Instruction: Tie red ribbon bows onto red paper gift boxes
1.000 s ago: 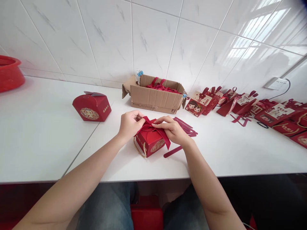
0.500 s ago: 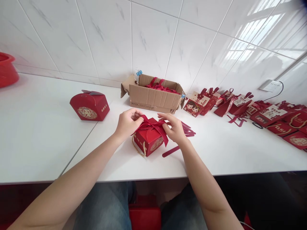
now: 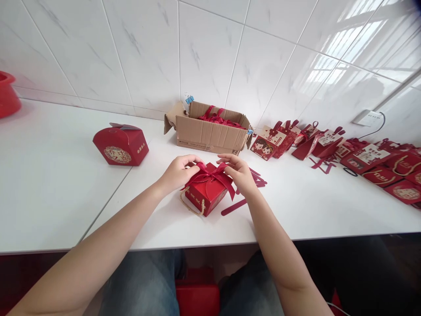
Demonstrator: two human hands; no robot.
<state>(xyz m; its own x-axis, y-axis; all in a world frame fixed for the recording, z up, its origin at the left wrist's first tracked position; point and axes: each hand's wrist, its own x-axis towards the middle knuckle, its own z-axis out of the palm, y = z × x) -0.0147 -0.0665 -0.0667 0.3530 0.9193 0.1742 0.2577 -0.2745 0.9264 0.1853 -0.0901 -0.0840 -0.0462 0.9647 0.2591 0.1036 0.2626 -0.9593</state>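
Note:
A red gift box (image 3: 210, 193) with gold lettering and a twisted gold rope handle (image 3: 190, 208) stands on the white table in front of me. On its top sits a bow of dark red ribbon (image 3: 210, 172), one tail hanging down the right side. My left hand (image 3: 182, 171) pinches the bow's left loop between thumb and fingers. At the right loop, my right hand (image 3: 238, 171) does the same, its thumb partly hidden behind the ribbon. Both hands are raised at the box's top edges.
Behind the gift box, a cardboard box (image 3: 210, 134) holds red ribbons. A red carton (image 3: 121, 147) stands left. Flat dark red strips (image 3: 234, 207) lie right, and several decorated red boxes (image 3: 371, 158) line the wall. A red basin (image 3: 8, 96) is at far left.
The gift box has turned slightly, so its rope-handle side faces me more. The bow's loops stand up more, and both hands have shifted a little with them.

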